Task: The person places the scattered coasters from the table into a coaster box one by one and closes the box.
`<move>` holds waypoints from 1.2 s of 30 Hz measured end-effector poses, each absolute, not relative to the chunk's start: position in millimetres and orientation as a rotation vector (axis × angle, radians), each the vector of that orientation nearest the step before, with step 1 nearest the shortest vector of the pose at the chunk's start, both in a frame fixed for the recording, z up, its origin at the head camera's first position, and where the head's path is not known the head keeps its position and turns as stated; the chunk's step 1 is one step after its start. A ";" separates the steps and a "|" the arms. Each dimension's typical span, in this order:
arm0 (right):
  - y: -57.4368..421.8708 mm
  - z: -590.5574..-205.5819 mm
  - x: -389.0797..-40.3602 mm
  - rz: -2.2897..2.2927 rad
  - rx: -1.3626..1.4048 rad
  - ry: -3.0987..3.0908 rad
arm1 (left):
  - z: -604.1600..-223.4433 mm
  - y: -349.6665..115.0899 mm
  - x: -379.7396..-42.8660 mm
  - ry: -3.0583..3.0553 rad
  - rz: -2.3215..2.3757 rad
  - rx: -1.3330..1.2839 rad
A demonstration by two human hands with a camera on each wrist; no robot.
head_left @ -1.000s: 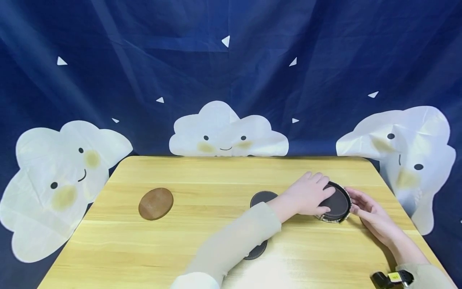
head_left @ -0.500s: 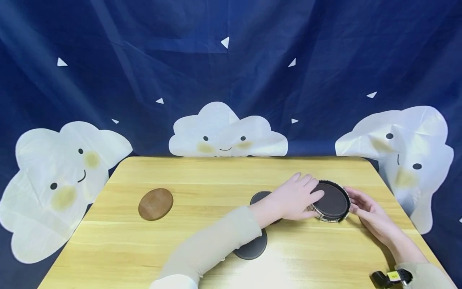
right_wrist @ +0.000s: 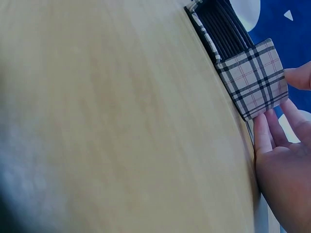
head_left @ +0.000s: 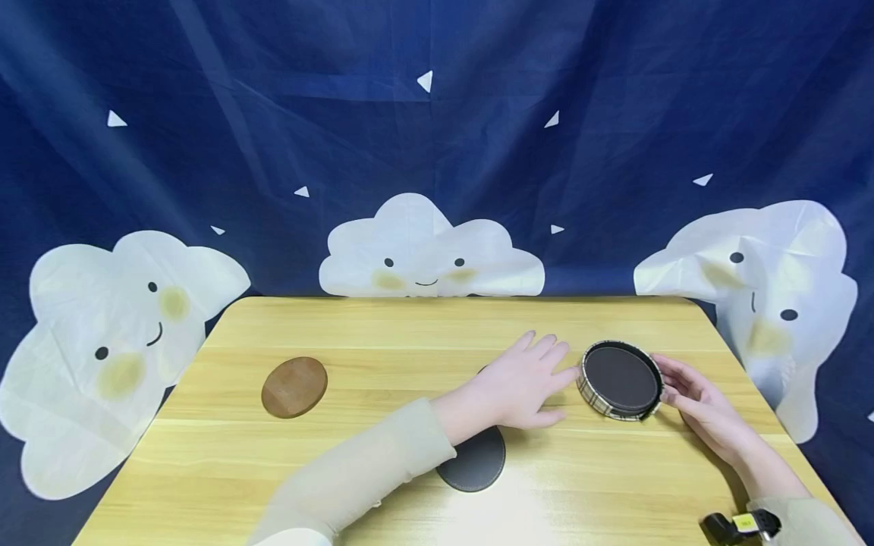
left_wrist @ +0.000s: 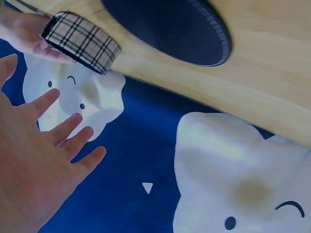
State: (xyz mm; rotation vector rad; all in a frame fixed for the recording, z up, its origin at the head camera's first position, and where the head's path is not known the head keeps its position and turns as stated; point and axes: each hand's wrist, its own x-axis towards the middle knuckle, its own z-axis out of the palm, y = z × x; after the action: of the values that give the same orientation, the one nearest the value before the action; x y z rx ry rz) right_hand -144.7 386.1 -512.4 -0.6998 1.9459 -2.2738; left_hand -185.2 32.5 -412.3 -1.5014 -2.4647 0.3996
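Observation:
My left hand (head_left: 522, 383) hovers over the table's middle, fingers spread, holding nothing; its spread fingers also show in the left wrist view. Most of one black coaster (head_left: 482, 369) is hidden behind it. A second black coaster (head_left: 473, 464) lies nearer the front, partly behind the left sleeve. On the right stands a round plaid coaster holder (head_left: 601, 402) with a dark coaster (head_left: 623, 375) on top inside. Through its side slot, the right wrist view shows several stacked dark coasters (right_wrist: 223, 31). My right hand (head_left: 706, 409) holds the holder's right side between thumb and fingers.
A brown round coaster (head_left: 294, 387) lies at the left of the wooden table (head_left: 382, 326). Beyond the far edge hangs a dark blue curtain (head_left: 273, 106) with white clouds. A small black device with a yellow label (head_left: 744, 523) is by the right sleeve.
My left hand has drawn away leftward from the coaster holder, uncovering its top and the front black coaster while covering the rear one. The right hand and the holder have stayed nearly still.

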 end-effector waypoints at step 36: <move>383.6 -510.7 -143.8 -2.276 -0.700 1.957 | -483.2 -9.5 -194.5 -2.671 0.296 -1.485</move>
State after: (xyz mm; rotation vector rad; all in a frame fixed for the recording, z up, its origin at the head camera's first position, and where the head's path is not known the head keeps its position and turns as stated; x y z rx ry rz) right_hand -143.8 383.6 -510.7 -0.6996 1.9572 -2.2763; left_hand -194.5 -9.5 -483.2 -1.4853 -2.6707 0.2958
